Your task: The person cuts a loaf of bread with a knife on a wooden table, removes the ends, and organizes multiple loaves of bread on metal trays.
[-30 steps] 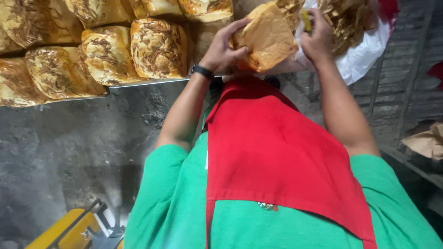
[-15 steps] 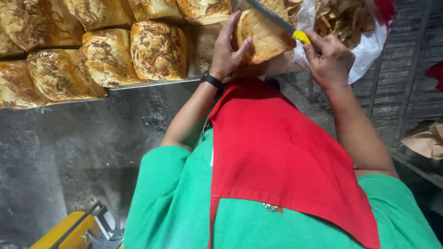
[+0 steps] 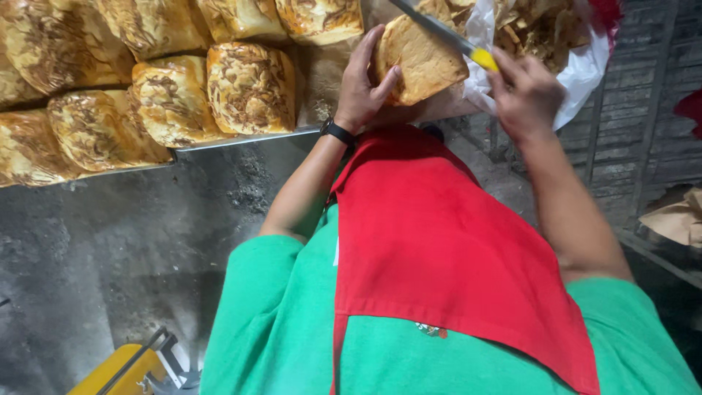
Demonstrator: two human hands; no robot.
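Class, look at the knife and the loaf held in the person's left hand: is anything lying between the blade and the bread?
Nothing visible does. The left hand holds the golden-brown bread loaf from its left side, thumb on the crust. The yellow-handled knife in the right hand already lies across the loaf's upper edge. The white plastic bag of crusts sits behind, to the right.

The person wears a green short-sleeved shirt [image 3: 278, 322] under a red apron [image 3: 439, 249] filling the lower middle of the frame. A black wristband [image 3: 338, 132] circles the left wrist, upper centre. Both forearms are bare.
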